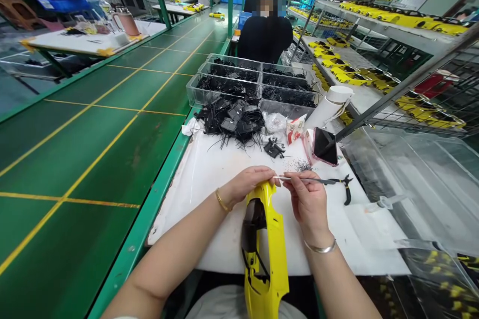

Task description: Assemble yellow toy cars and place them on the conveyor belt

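A yellow model car body with a dark window piece stands lengthwise in front of me, its near end over my lap. My left hand is closed over its far end. In my right hand is a pair of slim tweezers, pinched between thumb and fingers. Their silver tip points left and reaches my left fingertips at the car body's end. Whether the tip grips a small part cannot be made out. Just right of the tweezers lie black-and-yellow cutting pliers.
Tiny black bits and a small black pile lie beyond my hands. Behind are heaped black wired parts, a divided clear bin, a phone and a white bottle. A green conveyor runs left; racks stand right.
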The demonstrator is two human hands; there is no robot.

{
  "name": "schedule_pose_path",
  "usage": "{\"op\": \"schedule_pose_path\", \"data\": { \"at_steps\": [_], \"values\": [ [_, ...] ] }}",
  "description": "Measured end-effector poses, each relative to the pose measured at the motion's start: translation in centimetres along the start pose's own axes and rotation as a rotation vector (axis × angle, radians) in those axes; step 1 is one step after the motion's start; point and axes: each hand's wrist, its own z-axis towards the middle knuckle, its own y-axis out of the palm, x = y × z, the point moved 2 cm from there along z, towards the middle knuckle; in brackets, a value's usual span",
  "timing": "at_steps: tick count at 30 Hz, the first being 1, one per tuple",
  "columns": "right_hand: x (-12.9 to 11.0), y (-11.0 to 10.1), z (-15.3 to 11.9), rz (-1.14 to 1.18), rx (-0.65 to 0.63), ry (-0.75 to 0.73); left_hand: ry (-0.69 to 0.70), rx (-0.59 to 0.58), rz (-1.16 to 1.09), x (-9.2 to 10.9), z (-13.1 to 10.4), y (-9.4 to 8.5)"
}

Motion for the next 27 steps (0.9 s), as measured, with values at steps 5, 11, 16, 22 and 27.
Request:
{"op": "schedule_pose_path", "data": {
  "at_steps": [5,11,16,22,27],
  "values": [
    [0.4,-0.4,-0.3,-0.056,-0.004,-0.13,-0.021,0.027,-0.017,0.0,0.1,0.1],
    [-0.2,-0.3,-1.8,-0.241,-0.063,-0.493,0.003,0.031,-0.029,0.0,0.1,0.1],
    [-0.4,0.1,-2.6,-0.35,-0.144,-0.632,0.0,0.044,-0.034,0.0,0.1,0.0],
    [-0.5,0.0,-2.7,-0.438,-0.192,-0.774,-0.021,0.056,-0.003,0.0,0.2,0.0],
    [-0.7,-0.2,-2.8,-0.52,-0.227,-0.844,-0.047,0.077,0.05,0.1,0.2,0.2]
  ]
}}
